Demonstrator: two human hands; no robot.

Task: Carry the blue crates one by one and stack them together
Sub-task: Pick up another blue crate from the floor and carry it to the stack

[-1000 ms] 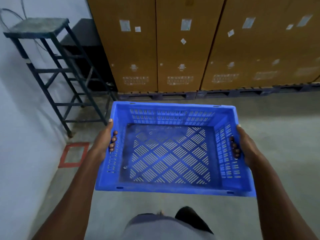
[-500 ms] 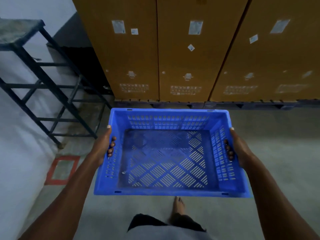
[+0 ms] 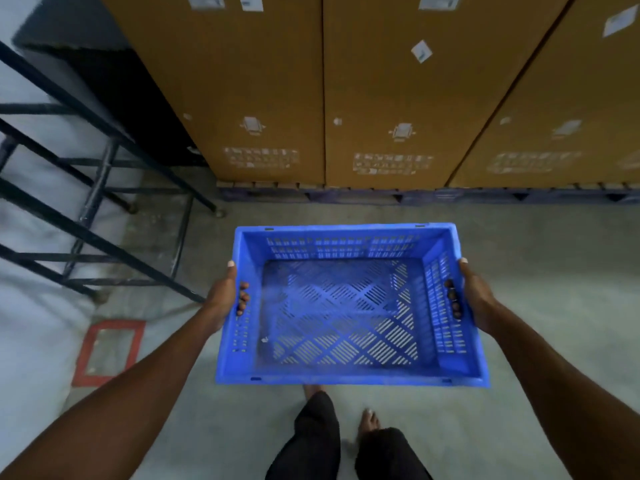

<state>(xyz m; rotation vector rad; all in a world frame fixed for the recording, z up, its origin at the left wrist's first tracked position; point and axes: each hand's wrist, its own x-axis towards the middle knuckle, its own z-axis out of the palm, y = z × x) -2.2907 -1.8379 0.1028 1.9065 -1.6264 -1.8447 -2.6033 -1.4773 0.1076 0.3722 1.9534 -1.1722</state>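
Observation:
An empty blue crate (image 3: 349, 370) with slotted walls and a lattice floor hangs level in front of me above the concrete floor. My left hand (image 3: 225, 294) grips its left wall, fingers hooked through the handle slot and thumb along the rim. My right hand (image 3: 476, 294) grips the right wall the same way. No other blue crate is in view.
Tall brown cartons (image 3: 391, 98) on dark pallets (image 3: 415, 195) stand close ahead. A black metal stand (image 3: 90, 202) sits at the left by the pale wall. A red square outline (image 3: 109, 351) marks the floor at lower left. My bare feet (image 3: 369, 422) show below the crate.
I have moved closer to the cartons and the metal stand. The crate has gone down lower in front of me, with both hands keeping the same grip.

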